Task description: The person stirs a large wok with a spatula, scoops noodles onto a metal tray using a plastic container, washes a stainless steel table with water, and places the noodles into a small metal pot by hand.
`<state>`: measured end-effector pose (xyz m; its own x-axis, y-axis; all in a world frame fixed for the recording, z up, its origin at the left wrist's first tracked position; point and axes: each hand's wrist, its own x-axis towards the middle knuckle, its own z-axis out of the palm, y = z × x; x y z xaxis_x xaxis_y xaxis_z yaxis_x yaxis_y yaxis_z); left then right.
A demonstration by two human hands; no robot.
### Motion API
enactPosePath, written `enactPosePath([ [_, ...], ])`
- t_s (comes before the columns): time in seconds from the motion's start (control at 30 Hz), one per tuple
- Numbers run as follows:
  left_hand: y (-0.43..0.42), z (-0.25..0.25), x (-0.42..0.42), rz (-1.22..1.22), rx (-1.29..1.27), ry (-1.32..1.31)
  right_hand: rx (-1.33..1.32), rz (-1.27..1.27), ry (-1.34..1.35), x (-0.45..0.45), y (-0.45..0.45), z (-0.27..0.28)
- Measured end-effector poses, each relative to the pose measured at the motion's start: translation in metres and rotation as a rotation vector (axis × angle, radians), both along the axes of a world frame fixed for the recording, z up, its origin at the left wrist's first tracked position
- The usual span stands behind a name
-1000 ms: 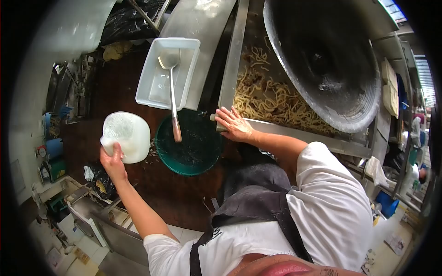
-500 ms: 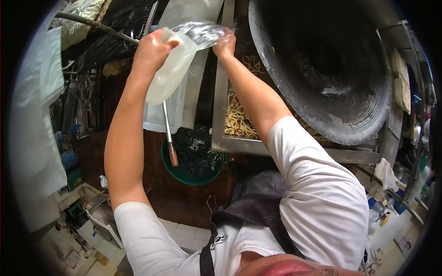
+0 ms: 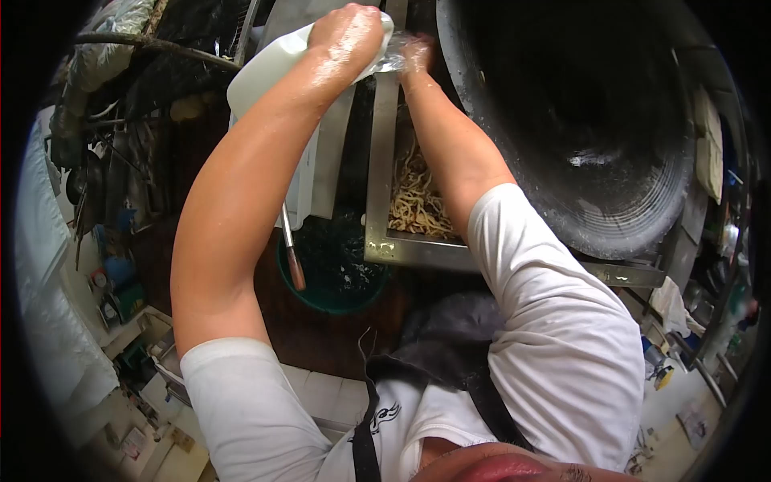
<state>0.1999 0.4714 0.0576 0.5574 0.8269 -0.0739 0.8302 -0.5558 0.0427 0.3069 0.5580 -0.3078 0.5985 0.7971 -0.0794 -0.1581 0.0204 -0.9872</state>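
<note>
My left hand [image 3: 349,34] is closed around a white plastic jug [image 3: 261,72], which lies tilted with its mouth toward the right. Clear water [image 3: 391,58] spills from it toward my right hand [image 3: 416,55]. That hand is smeared by motion and splash, so its fingers do not show clearly; it is close to the jug's mouth, above the metal frame of the stove [image 3: 381,161]. Wet skin glistens on my left wrist. Below the jug, a long-handled tool [image 3: 291,241] with a brown grip leans over a green tub of water [image 3: 333,277].
A large dark wok [image 3: 594,193] stands tilted at the right. Pale noodle-like strips [image 3: 418,201] lie inside the metal frame beneath my right forearm. A pale plastic bin [image 3: 302,181] is under my left arm. White plastic sheeting [image 3: 52,281] hangs at the far left.
My left hand has moved up and right with the jug, which has swung from hanging downward to lying more sideways. My right hand has shifted slightly up and right. The sheet of water has become smaller.
</note>
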Motion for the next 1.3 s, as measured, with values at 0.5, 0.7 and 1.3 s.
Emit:
enactPosePath([
  [0.5, -0.038, -0.106, 0.074, -0.132, 0.470, 0.187, -0.496, 0.001, -0.181, 0.001, -0.085, 0.057],
  [0.7, -0.053, -0.120, 0.096, -0.129, 0.674, 0.402, -0.544, 0.169, -0.334, -0.002, -0.112, 0.063],
  [1.3, -0.411, -0.094, -0.422, 1.130, 0.475, -0.265, -0.107, 0.792, -1.402, -0.111, -0.462, 0.133],
])
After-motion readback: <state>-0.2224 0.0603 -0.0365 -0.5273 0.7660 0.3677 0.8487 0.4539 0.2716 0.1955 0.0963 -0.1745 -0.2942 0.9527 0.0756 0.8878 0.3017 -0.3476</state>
